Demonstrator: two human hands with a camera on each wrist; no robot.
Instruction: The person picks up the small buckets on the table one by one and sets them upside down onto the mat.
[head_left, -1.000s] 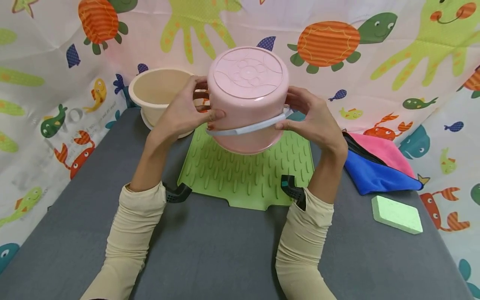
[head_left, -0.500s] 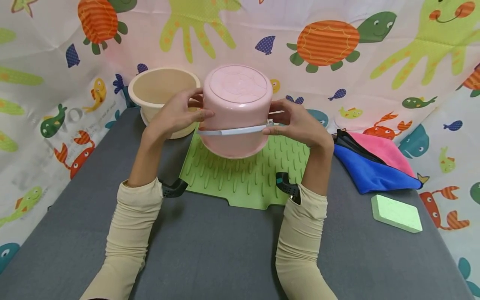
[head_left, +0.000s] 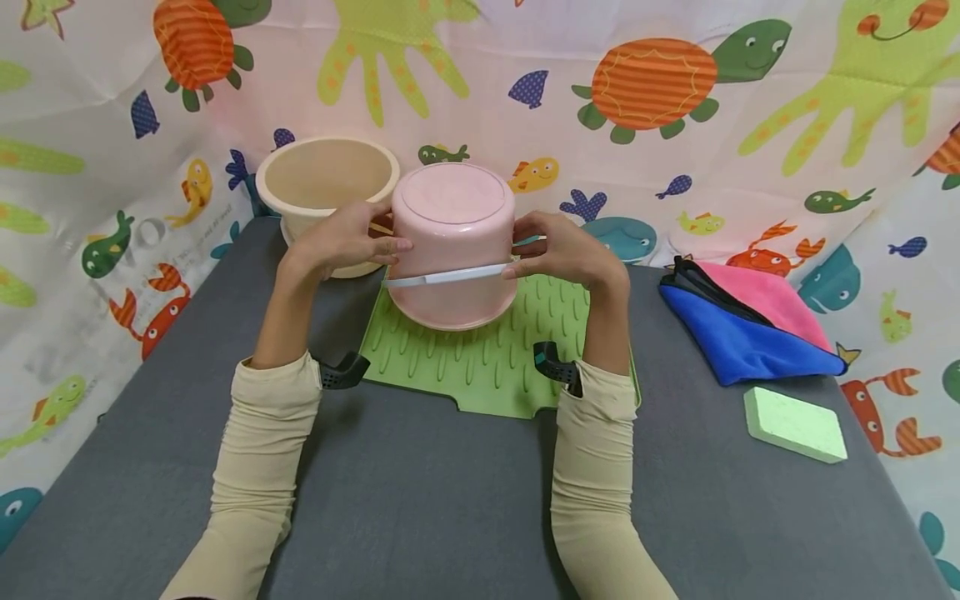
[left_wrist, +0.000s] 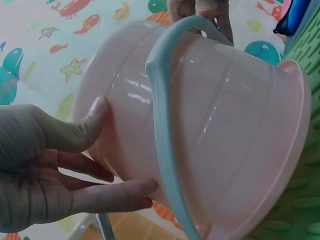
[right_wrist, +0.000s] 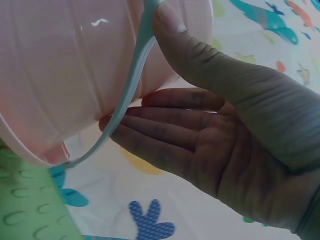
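Observation:
A pink bucket (head_left: 450, 204) is upside down, its base up and its open rim low over the green mat (head_left: 495, 379). Whether the rim touches the mat cannot be told. My left hand (head_left: 341, 242) grips the bucket's left side, thumb in front and fingers behind. On the other side, my right hand (head_left: 566, 252) holds the wall, its thumb by the pale handle (head_left: 448, 276). The right wrist view shows the thumb on the handle (right_wrist: 131, 82) and the fingers against the bucket wall. In the left wrist view the handle (left_wrist: 162, 100) hangs across the bucket's side.
A beige bucket (head_left: 330, 208) stands behind my left hand. To the right lie a pink and blue zip pouch (head_left: 753, 321) and a pale green sponge (head_left: 797, 423) on the grey table (head_left: 450, 500). A sea-animal printed curtain (head_left: 480, 67) hangs behind.
Both hands have lowered the pink bucket toward the mat and shifted it slightly left. Its base faces me less, as the bucket has turned more upright on its rim.

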